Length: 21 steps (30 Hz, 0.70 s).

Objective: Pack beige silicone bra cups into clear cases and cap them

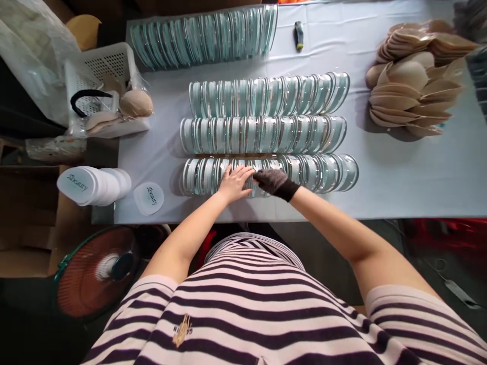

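Three rows of transparent, round-ended plastic cases stand on edge in front of me: a near row [327,172], a middle row [238,135] and a far row [270,95]. My left hand [234,183], bare, rests on the near row with its fingers spread across the cases. Close beside it on the right, my right hand [271,181] wears a dark knit glove. Its fingers are drawn together at the same row, pointing left; what they grip, if anything, is hidden.
A longer row of similar cases [205,38] and a small dark cutter [299,35] lie at the back. Beige molded cups [414,96] are piled right. At left are a white basket [102,63], stacked white "beauty" cards [78,186], one loose card [148,198], and a floor fan [97,268].
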Available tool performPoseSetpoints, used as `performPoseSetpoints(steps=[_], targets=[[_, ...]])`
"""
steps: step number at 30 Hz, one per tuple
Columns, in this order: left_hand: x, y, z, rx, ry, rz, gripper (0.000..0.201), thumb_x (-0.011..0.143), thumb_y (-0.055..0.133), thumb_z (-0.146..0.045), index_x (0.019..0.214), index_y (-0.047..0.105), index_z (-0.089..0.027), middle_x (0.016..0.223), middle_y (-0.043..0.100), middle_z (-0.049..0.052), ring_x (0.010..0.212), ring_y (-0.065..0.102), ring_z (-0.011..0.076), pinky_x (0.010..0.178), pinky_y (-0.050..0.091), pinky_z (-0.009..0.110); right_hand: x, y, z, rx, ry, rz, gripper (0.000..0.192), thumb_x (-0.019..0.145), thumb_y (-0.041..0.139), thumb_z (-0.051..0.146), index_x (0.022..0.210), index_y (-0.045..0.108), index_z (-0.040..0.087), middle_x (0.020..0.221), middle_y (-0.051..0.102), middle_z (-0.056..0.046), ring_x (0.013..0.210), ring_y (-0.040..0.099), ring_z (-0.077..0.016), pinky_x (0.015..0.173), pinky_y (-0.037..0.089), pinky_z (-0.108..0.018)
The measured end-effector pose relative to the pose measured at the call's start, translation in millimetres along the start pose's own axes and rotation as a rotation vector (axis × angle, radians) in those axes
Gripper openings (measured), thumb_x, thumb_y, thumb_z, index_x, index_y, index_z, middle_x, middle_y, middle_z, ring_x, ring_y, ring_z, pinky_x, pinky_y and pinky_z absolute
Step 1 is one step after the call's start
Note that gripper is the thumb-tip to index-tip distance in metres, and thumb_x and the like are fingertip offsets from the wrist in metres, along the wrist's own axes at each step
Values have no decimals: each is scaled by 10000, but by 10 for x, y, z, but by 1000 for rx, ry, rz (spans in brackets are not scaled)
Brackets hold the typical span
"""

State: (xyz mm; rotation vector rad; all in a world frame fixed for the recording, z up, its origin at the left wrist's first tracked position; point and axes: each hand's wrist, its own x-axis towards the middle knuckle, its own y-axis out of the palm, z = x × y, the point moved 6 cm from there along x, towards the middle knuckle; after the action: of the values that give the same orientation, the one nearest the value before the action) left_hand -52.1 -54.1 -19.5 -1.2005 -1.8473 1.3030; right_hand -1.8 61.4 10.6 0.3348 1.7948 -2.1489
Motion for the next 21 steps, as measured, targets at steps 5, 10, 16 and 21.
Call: performPoseSetpoints(steps=[5,10,16,21], targets=[[-10,7,31,-1,-19,2,717,837,690,-424,1489,420,-301,1555,441,55,1479,328,280,1252,52,539,-331,863,256,75,21,32,432,1014,310,240,1241,674,189,1220,686,-150,970,668,-261,742,464,-322],[-52,-3,-24,23,-66,21,717,848,662,-419,1502,401,-283,1584,396,58,1506,267,289,1246,61,560,-430,1088,235,167,48,-11,362,999,415,281,1188,716,213,1157,722,-132,962,671,-248,777,475,-310],[84,88,-441,58,-100,-40,679,898,578,-432,1525,381,-263,1611,346,63,1522,215,307,1241,79,589,-308,-2,-561,48,344,-282,388,972,436,273,1262,667,161,1114,716,-184,1047,653,-290,854,469,-355],[254,235,-543,89,-105,-53,619,909,547,-478,1493,438,-304,1585,395,38,1494,289,301,1238,88,595,337,-288,-790,-30,243,108,310,867,587,181,1143,710,107,1104,725,-185,1030,679,-296,838,494,-338]])
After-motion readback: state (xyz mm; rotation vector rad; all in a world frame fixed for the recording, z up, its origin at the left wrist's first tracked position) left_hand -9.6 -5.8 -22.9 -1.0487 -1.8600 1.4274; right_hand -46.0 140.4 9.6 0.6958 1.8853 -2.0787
